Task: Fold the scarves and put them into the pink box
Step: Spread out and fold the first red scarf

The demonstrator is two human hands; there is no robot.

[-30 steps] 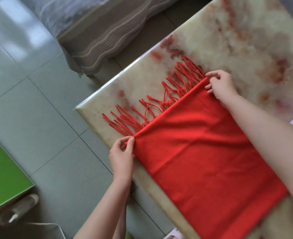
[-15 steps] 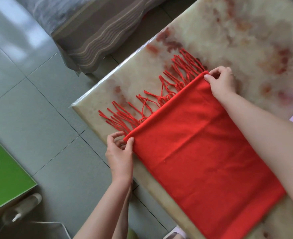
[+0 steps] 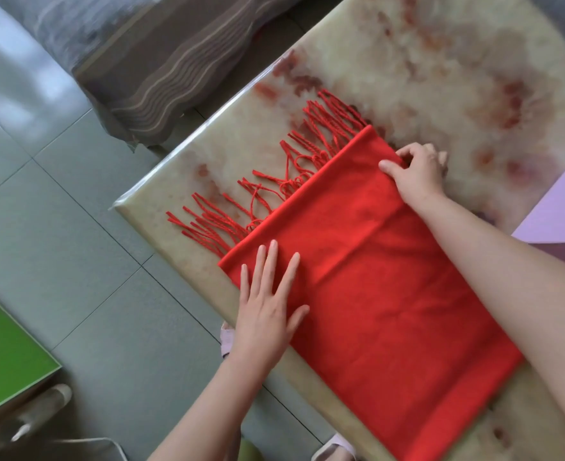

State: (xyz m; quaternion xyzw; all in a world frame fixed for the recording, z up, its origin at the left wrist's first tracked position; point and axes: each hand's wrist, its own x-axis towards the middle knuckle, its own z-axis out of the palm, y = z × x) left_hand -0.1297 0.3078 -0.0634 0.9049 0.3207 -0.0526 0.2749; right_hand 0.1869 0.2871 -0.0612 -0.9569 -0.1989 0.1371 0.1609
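Marble-patterned tabletop (image 3: 441, 61), glossy cream with rust-red blotches, fills the upper right of the view, one of its corners pointing toward the grey tiled floor (image 3: 58, 211). A bright red woven scarf (image 3: 391, 277) lies flat on it, folded into a long band whose long side runs close along the table's near edge. Its twisted red fringe (image 3: 274, 184) fans loosely over the bare top toward that corner. The left hand (image 3: 268, 304) rests palm down on the scarf's near corner, just behind the fringe, with its fingers straight and spread, pressing the cloth flat. The right hand (image 3: 417, 171) is at the scarf's far long edge, well apart from the left, fingers curled and thumb laid on top so that it pinches the cloth there. At the table's right side a pale lilac-pink flat face (image 3: 554, 211) is cut off by the frame (whether it belongs to the box cannot be told). Beyond the table a brown and grey wavy-striped cloth (image 3: 141, 61) drapes over furniture. A green glossy panel (image 3: 1, 344) sits low on the left, and beside it a clear plastic bottle (image 3: 31, 414) lies on the floor.
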